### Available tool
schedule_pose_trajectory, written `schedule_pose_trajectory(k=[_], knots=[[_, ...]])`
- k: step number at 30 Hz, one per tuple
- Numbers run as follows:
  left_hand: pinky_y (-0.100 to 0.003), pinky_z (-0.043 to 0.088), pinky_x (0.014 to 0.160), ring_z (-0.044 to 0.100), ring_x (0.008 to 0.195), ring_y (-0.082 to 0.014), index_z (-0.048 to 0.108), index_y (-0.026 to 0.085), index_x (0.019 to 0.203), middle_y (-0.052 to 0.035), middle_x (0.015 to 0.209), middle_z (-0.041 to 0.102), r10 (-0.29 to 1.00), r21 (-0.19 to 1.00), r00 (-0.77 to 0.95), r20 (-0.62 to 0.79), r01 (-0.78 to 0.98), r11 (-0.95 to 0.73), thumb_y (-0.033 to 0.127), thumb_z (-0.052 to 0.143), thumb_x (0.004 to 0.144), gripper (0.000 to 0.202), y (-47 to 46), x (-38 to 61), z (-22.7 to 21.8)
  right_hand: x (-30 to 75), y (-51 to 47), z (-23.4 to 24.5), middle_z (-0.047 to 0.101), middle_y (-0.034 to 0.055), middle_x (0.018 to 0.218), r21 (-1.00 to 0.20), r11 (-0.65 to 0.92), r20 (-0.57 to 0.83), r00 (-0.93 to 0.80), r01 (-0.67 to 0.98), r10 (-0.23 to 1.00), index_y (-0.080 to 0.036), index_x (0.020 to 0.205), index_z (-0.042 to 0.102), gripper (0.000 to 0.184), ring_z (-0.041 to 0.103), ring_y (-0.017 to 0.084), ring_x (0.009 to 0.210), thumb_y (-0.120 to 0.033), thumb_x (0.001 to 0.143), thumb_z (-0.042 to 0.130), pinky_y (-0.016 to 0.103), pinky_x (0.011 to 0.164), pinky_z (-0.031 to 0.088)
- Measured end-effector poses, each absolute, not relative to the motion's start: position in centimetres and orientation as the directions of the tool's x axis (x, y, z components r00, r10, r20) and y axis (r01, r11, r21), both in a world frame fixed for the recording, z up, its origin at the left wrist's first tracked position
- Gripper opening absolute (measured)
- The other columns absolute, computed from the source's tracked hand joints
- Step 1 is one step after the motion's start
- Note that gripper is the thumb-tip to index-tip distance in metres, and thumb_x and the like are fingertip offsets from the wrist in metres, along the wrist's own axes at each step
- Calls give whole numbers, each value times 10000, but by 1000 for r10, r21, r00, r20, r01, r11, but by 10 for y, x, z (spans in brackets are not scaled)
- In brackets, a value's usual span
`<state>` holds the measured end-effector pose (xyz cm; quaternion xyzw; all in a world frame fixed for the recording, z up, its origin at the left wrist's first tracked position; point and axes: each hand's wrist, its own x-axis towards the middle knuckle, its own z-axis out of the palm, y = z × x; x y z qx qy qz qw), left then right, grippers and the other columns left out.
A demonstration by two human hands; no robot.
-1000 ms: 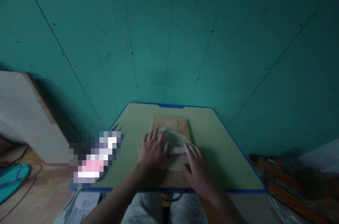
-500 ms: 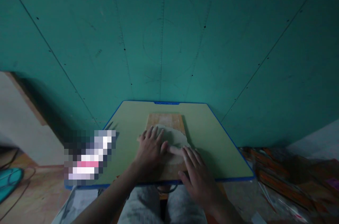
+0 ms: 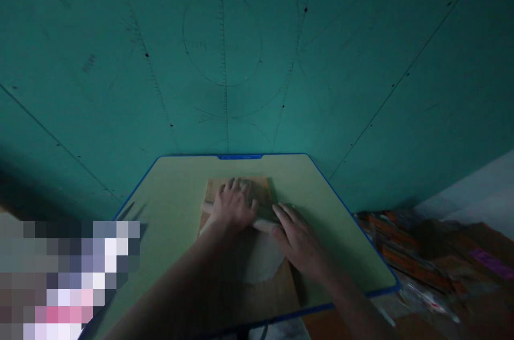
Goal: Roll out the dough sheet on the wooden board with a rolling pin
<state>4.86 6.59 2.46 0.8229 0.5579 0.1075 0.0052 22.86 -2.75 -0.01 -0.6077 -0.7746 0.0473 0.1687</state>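
Note:
A light rolling pin [image 3: 264,225] lies slantwise across a flat sheet of pale dough [image 3: 255,259]. Beneath the dough is a wooden board [image 3: 277,300]. My left hand [image 3: 233,205] is closed over the pin's left part, fingers curled across its far side, with the left tip of the pin showing beyond my wrist. At the pin's right end is my right hand [image 3: 296,235], its fingers laid over the end and the thumb on the near side. Both forearms hide part of the board and the dough's left edge.
The board rests on a pale table [image 3: 333,243] with a blue rim, set against a green wall [image 3: 361,61] bearing pencil marks. A blurred-out patch [image 3: 72,286] covers the left side. Plastic-wrapped orange-brown things [image 3: 417,254] lie on the right.
The pin and both hands have rolled away from me toward the board's far end, uncovering more dough on the near side. The camera view has also shifted and tilted.

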Motion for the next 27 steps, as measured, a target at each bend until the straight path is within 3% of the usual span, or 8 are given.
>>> schedule_pose_trajectory(k=[6,10,15,19,22,24,27], knots=[[-401,435,940,546,1114,-278,646,139,1055,-147,1168,622,910,217,360,204,890,-401,282,426,928,292,97,63,31,243,20,4,456,140,1494,-230,234,159,-200,945,967,-172,1445,469,533,329,271,1434,-431,1000,335,524,1175,255],[-385,448,893,564,1067,-273,648,136,1033,-147,1095,636,918,199,342,200,903,-380,251,394,938,295,99,65,31,243,29,7,443,126,1506,-277,128,76,-111,952,991,-190,1461,449,545,325,275,1436,-447,995,330,514,1158,285],[-434,461,876,591,1036,-302,646,149,1066,-140,1088,659,910,165,367,190,902,-399,313,417,929,313,67,51,24,232,-12,-6,388,148,1539,-267,187,156,-149,945,976,-187,1471,431,577,362,318,1412,-479,974,403,512,1111,371],[-489,395,1010,573,1114,-295,642,183,1065,-117,1168,651,880,146,412,235,880,-451,326,371,964,323,31,34,20,217,-42,-20,446,111,1506,-199,296,338,-217,934,916,-227,1368,535,438,421,292,1374,-263,933,507,485,1083,424],[-517,321,1099,502,1255,-283,565,199,1247,-112,1326,584,920,238,285,269,906,-350,354,396,963,365,17,10,23,214,-47,-20,572,123,1379,-181,288,380,-203,941,903,-211,1231,612,344,526,271,1278,-163,920,473,449,1008,492],[-443,416,1027,554,1194,-261,517,177,1310,-129,1299,595,957,347,139,255,911,-225,351,419,948,413,12,-14,27,221,-47,-16,651,135,1247,-203,237,366,-151,950,918,-197,1207,618,328,609,271,1158,-175,929,445,429,924,534],[-325,497,803,657,950,-227,604,149,1150,-124,1084,674,994,413,40,103,907,-79,331,414,940,337,5,-47,33,242,-54,-18,699,152,1110,-315,125,351,-7,941,936,-168,1197,618,346,670,285,1002,-275,946,405,420,819,557]])
